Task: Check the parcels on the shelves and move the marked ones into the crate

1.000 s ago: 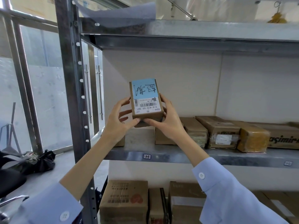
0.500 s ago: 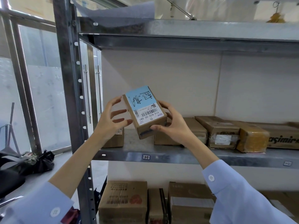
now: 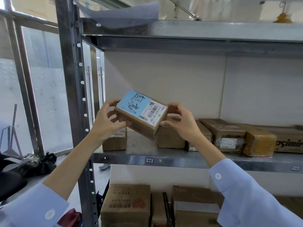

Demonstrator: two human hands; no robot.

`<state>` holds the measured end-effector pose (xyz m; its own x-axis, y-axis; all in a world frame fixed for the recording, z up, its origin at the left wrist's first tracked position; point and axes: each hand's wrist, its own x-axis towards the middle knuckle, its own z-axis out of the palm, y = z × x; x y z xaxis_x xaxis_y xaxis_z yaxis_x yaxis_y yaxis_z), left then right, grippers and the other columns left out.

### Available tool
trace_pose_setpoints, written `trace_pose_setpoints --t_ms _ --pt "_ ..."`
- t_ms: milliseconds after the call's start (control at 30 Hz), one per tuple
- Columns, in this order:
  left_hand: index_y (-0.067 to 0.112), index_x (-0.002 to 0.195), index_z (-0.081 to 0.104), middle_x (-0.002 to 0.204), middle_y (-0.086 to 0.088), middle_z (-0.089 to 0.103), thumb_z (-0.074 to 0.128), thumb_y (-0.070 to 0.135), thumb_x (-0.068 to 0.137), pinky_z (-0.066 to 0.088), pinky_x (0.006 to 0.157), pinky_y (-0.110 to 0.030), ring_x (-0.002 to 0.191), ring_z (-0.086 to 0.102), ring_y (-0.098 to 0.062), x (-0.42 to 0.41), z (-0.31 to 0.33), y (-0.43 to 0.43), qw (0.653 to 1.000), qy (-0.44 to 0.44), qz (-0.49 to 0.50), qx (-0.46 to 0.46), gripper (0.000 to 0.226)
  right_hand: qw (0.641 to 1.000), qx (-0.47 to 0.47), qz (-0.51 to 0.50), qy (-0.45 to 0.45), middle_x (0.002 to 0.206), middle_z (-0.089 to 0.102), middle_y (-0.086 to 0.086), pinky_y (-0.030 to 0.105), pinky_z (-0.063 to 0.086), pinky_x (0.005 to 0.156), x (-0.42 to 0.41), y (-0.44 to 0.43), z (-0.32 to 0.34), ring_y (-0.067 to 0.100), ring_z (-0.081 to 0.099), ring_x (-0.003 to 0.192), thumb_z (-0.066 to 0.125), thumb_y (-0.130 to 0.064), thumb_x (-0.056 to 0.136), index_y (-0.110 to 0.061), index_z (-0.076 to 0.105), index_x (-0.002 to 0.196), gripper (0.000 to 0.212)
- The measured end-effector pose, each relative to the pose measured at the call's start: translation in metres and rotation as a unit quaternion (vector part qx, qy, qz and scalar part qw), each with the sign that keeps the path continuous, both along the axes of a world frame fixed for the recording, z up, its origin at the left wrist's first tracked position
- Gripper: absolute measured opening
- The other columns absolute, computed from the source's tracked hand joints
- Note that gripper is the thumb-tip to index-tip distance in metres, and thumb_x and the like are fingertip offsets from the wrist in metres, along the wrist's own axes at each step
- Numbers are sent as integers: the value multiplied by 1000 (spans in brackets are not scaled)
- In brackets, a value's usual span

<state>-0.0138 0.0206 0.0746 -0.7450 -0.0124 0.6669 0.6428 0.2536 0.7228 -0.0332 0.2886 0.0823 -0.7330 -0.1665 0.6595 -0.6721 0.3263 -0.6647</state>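
A small brown cardboard parcel [image 3: 144,126] with a blue handwritten sticker and a white barcode label is held in the air in front of the middle shelf [image 3: 180,160]. It is tilted, label side up. My left hand [image 3: 108,120] grips its left end with curled fingers. My right hand [image 3: 178,122] holds its right end, thumb under the corner. Several other brown parcels [image 3: 224,135] sit on the shelf behind and to the right. No crate is in view.
The metal rack's upright post [image 3: 73,95] stands just left of my hands. More cardboard boxes [image 3: 126,205] fill the lower shelf. A window frame and dark bags [image 3: 37,164] on the floor lie to the left. An upper shelf [image 3: 196,30] hangs overhead.
The parcel has turned from upright to lying sideways and tilted, and has come lower and closer to me. Both hands shifted to its two ends.
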Motion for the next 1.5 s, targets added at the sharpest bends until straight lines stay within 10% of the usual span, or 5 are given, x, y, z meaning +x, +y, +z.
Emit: trace_pose_setpoints --t_ms 233,667,800,1100,1500 --pt "37 115 42 123 9 57 84 2 70 47 83 -7 116 55 -4 2 -4 3 1000 28 12 -3 71 999 8 -23 37 112 63 -11 13 44 84 -2 2 3 5 56 110 89 -20 68 -31 54 105 52" --pt "28 136 42 126 24 50 81 6 75 51 80 -10 118 51 3 -3 -11 25 998 46 38 26 75 995 97 -5 -2 150 38 -11 37 45 106 12 5 7 2 44 126 86 -33 70 -27 30 150 98" --pt "34 130 42 136 17 51 83 15 70 50 101 -33 131 47 -10 -3 -13 30 999 26 -22 13 75 997 59 -39 16 139 41 -11 41 49 104 8 8 3 0 44 123 86 -30 71 -27 34 148 93" --pt "35 128 39 136 8 51 80 16 65 53 97 -44 130 49 -13 -3 -9 32 996 -4 -88 -2 77 999 14 -43 17 135 56 -7 43 54 95 1 29 -3 11 49 127 87 -12 70 -25 43 142 86" --pt "31 116 47 132 7 55 82 24 65 52 97 -28 121 53 -8 1 -4 50 996 63 -57 -16 62 989 -58 -124 64 123 58 -12 17 53 77 8 23 3 3 56 108 87 -17 71 -29 49 128 69"
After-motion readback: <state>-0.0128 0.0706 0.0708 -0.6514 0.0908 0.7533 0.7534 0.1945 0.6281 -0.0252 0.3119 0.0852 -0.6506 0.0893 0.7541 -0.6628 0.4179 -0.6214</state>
